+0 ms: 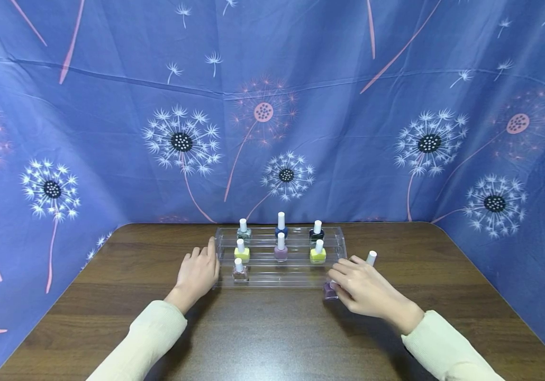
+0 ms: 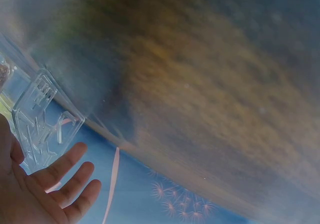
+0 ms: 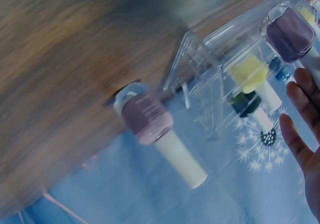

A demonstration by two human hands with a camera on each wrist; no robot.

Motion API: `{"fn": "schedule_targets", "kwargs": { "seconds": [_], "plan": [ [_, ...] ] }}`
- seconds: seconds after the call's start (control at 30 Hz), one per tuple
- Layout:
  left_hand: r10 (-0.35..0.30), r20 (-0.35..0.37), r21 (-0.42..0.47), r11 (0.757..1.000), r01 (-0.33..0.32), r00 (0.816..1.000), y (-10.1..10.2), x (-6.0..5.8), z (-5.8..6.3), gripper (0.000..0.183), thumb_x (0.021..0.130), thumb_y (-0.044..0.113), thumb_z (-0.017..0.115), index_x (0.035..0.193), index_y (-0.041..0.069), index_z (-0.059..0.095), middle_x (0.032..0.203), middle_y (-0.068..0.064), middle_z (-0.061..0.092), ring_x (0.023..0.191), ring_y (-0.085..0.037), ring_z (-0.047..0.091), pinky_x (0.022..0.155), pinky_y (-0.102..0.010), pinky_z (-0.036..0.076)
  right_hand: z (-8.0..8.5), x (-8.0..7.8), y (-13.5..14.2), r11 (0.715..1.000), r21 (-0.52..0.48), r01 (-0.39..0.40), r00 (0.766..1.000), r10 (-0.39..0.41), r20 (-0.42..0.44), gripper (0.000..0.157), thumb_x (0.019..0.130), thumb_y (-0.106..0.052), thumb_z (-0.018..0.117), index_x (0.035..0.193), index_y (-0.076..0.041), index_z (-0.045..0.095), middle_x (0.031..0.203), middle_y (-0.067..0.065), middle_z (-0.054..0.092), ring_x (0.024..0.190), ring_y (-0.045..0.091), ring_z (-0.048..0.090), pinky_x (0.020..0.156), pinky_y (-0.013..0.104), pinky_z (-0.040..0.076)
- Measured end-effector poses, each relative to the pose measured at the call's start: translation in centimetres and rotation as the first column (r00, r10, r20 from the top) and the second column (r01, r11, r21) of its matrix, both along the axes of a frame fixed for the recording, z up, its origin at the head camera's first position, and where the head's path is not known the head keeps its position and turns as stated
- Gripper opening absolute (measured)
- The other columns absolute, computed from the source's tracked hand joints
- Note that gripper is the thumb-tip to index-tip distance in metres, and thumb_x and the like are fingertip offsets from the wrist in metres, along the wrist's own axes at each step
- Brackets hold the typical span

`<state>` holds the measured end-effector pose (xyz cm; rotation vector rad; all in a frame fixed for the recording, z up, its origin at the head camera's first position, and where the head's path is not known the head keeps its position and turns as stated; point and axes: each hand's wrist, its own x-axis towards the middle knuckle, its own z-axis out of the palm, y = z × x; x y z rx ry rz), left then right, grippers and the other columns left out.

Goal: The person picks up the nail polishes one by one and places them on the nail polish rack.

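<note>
A clear acrylic tiered rack (image 1: 282, 277) stands on the table with several nail polish bottles on its steps. My left hand (image 1: 198, 272) lies along the rack's left end, index finger at the side panel; the left wrist view shows its other fingers extended and loose. With my right hand (image 1: 368, 288) I pinch a dark purple nail polish bottle (image 3: 290, 35) by its white cap, at the rack's front right corner. Right of the rack stands a mauve nail polish bottle (image 3: 147, 118); in the head view my right hand hides most of it, leaving its white cap (image 1: 371, 257).
The back step bears a glittery bottle (image 1: 244, 233), a blue one (image 1: 281, 231) and a black one (image 1: 317, 234). Two yellow bottles flank a lilac one (image 1: 280, 253) on the middle step. A clear pinkish bottle (image 1: 240, 273) sits front left. Blue dandelion-print cloth (image 1: 348, 174) hangs behind the table.
</note>
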<state>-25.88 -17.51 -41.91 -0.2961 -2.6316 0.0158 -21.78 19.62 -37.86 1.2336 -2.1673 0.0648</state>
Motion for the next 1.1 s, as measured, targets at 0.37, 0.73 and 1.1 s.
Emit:
{"fn": "schedule_targets", "kwargs": {
  "seconds": [0.37, 0.73, 1.1],
  "plan": [
    [0.004, 0.023, -0.014, 1.0, -0.004, 1.0, 0.0, 0.0, 0.1, 0.047, 0.092, 0.02, 0.044, 0.131, -0.006, 0.04, 0.091, -0.015, 0.066, 0.089, -0.033, 0.059, 0.071, -0.045, 0.047, -0.6, -0.2, -2.1, 0.999, 0.01, -0.035, 0.999, 0.035, 0.016, 0.01, 0.072, -0.014, 0.065, 0.076, -0.015, 0.057, 0.072, -0.009, 0.053, 0.068, 0.009, 0.05, 0.059, 0.025, 0.035],
    [0.008, 0.022, -0.022, 1.0, -0.007, 1.0, 0.0, 0.0, 0.0, 0.047, 0.091, 0.02, 0.046, 0.131, -0.005, 0.039, 0.089, -0.014, 0.065, 0.088, -0.032, 0.059, 0.069, -0.044, 0.047, -0.9, -0.5, -3.9, 0.998, 0.025, -0.056, 0.998, 0.056, 0.017, 0.009, 0.074, -0.015, 0.065, 0.077, -0.016, 0.056, 0.071, -0.009, 0.052, 0.068, 0.008, 0.047, 0.061, 0.025, 0.037],
    [0.006, 0.024, -0.025, 1.0, -0.005, 1.0, -0.1, 0.0, 0.0, 0.047, 0.092, 0.02, 0.045, 0.131, -0.005, 0.039, 0.09, -0.014, 0.065, 0.088, -0.032, 0.059, 0.069, -0.044, 0.047, -1.0, -1.0, -5.9, 0.996, 0.048, -0.08, 0.997, 0.08, 0.018, 0.008, 0.076, -0.017, 0.064, 0.079, -0.017, 0.058, 0.073, -0.009, 0.054, 0.07, 0.008, 0.049, 0.064, 0.026, 0.04]
  ]
}}
